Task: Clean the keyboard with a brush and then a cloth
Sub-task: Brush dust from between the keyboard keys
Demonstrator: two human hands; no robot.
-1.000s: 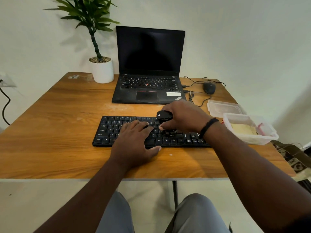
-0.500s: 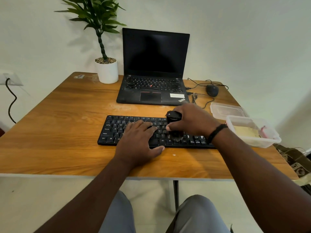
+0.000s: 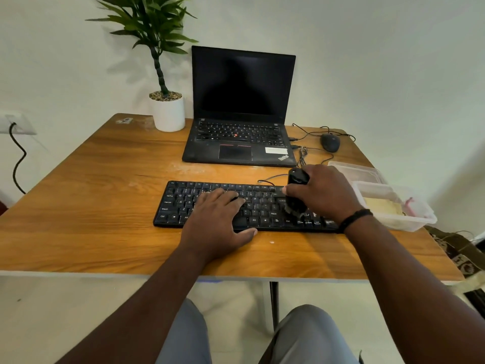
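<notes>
A black cord (image 3: 18, 158) hangs from a wall plug far to the left. On the far left part of the wooden table (image 3: 78, 206) stands a green plant (image 3: 154, 30) in a white pot (image 3: 169, 115). Next to it, on the right, is an open black laptop (image 3: 240, 111) with a dark screen.

Near me lies the black keyboard (image 3: 178, 203). My left hand (image 3: 217, 222) rests flat on its middle keys, fingers spread out a little and straight. My thumb lies on the table at the near edge.

My right hand (image 3: 322, 193) is curled around a black brush (image 3: 296, 190). The brush hairs touch the keys on the right part of the keyboard.

Far behind it sits a black mouse (image 3: 330, 142) with its wire. On the right edge of the table are a clear lid (image 3: 357, 172) and a clear box (image 3: 417, 219) with something yellow inside.
</notes>
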